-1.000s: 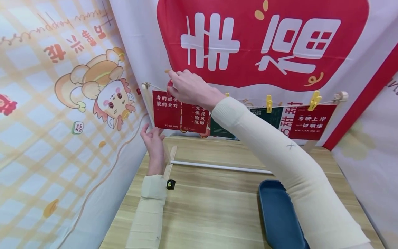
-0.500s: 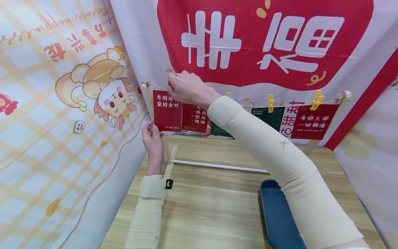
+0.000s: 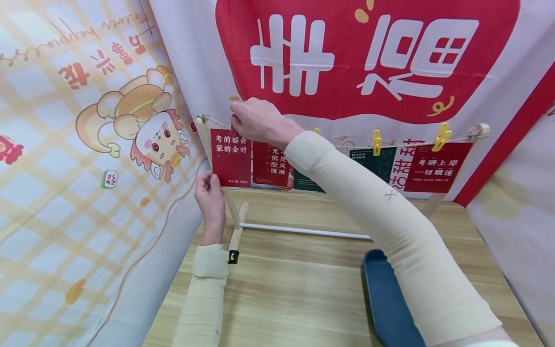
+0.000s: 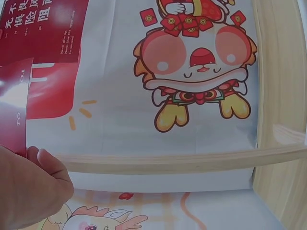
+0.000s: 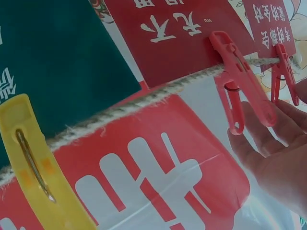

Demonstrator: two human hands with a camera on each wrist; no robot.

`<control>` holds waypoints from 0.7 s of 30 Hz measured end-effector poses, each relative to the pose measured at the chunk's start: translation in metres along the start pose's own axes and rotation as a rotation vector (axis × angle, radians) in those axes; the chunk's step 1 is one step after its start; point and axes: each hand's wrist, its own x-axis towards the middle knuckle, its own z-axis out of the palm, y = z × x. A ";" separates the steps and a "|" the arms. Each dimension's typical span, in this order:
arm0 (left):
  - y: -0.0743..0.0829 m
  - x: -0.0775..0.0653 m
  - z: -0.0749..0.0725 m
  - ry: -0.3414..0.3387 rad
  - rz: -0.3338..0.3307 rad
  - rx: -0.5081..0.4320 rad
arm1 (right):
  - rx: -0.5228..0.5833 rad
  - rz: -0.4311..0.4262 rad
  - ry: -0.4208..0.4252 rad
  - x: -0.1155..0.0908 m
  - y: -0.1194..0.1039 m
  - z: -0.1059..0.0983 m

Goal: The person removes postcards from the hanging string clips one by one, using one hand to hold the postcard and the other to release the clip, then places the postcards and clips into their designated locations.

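Note:
A red card with white characters hangs at the left end of the twine. My left hand pinches its lower left corner between thumb and fingers; the left wrist view shows the thumb at the card's edge. At the card's top, my right hand grips a red clothespin that sits over the twine. Beside it, a second red clothespin holds another red card, with my right fingers close behind it. Part of the right fingertips lies outside the right wrist view.
Green cards and a red card hang farther right on yellow clothespins. Wooden posts and a white rod form the stand. A blue tray lies on the table, partly under my right arm.
My left hand has come up from just below the card and taken hold of its lower left corner. The card's lower edge now sits slightly lower. My right hand stays at the clothespin.

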 end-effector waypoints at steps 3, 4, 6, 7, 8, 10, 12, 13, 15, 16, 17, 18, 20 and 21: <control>0.000 0.000 -0.001 -0.010 0.000 0.000 | 0.008 0.002 -0.007 0.001 -0.001 0.000; 0.000 0.000 -0.002 -0.014 0.000 0.002 | 0.012 0.006 -0.011 0.002 -0.001 -0.001; 0.001 0.000 -0.002 -0.022 -0.001 0.016 | 0.017 0.009 -0.015 0.003 -0.002 -0.001; 0.001 0.000 -0.002 -0.026 0.002 0.023 | 0.023 0.009 -0.018 0.004 -0.003 -0.002; 0.001 0.000 -0.003 -0.031 0.004 0.033 | 0.026 0.009 -0.021 0.004 -0.004 -0.002; 0.001 -0.001 -0.003 -0.041 0.013 0.046 | 0.034 0.008 -0.026 0.005 -0.004 -0.003; 0.001 -0.001 -0.004 -0.054 0.023 0.050 | 0.037 0.012 -0.033 0.006 -0.004 -0.004; 0.001 -0.001 -0.004 -0.060 0.025 0.046 | 0.044 0.016 -0.036 0.005 -0.004 -0.004; 0.001 0.000 -0.004 -0.066 0.030 0.038 | 0.058 0.028 -0.046 0.005 -0.002 -0.006; 0.001 0.001 -0.004 -0.069 0.032 0.035 | 0.065 0.035 -0.054 0.005 -0.002 -0.006; 0.000 0.001 -0.005 -0.071 0.035 0.030 | 0.073 0.041 -0.061 0.005 -0.001 -0.007; 0.000 0.001 -0.005 -0.072 0.037 0.025 | 0.082 0.046 -0.067 0.005 -0.001 -0.008; 0.000 0.002 -0.005 -0.073 0.038 0.024 | 0.093 0.049 -0.080 0.006 0.000 -0.010; 0.000 0.003 -0.006 -0.074 0.038 0.023 | 0.098 0.050 -0.085 0.006 -0.001 -0.011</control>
